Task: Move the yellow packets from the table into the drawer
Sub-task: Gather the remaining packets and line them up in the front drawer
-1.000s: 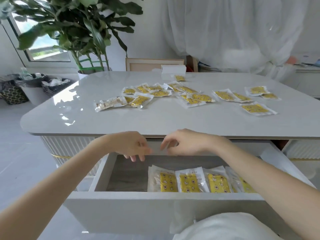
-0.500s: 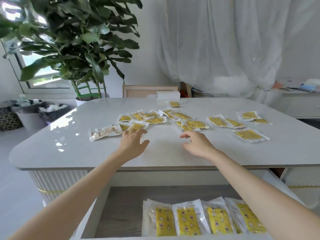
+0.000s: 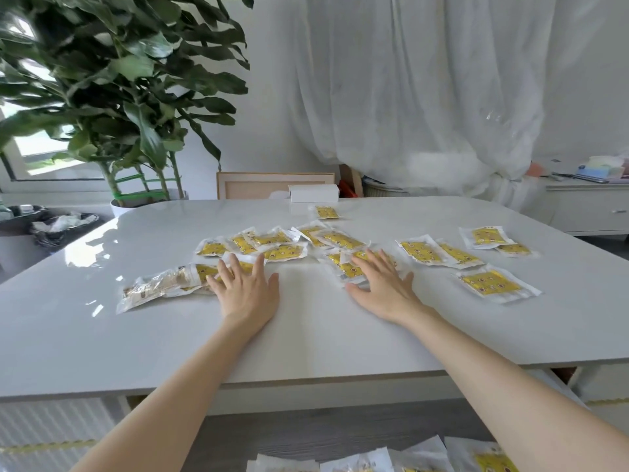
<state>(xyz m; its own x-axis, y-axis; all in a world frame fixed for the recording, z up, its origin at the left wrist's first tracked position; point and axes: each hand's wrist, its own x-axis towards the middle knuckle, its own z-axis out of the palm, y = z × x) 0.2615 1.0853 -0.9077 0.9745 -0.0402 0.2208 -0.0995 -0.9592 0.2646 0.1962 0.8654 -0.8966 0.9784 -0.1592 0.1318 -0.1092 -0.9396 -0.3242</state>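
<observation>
Both arms extend forward over the table [image 3: 306, 338], palms down.

1. Left hand [image 3: 246, 291]: it lies flat with the fingers straight and fanned and the thumb out to the side. It grips nothing. The fingertips rest on the near edge of the left group of yellow packets [image 3: 284, 252], covering one packet and touching a second beside it. A longer beige packet [image 3: 160, 287] lies just left of this hand, and its right end meets the little finger.
2. Right hand [image 3: 384, 287]: it is also flat and spread, holding nothing. The fingers lie across two overlapping packets of the middle group, and the thumb points inward along the table top.

Change from half a second ago: both hands were then short of the packets, with fingers loosely bent. They are now farther forward and laid down on them. One second ago both hands were at the back edge of the drawer [image 3: 340, 434].

Location of the task items: most packets are spread across the middle of the table, beyond and beside the fingertips. Several more lie well apart to the right, and one lies alone near a white box [image 3: 313, 193] at the far edge. A row of stored packets [image 3: 357, 463] sits in the open drawer below the forearms.
</observation>
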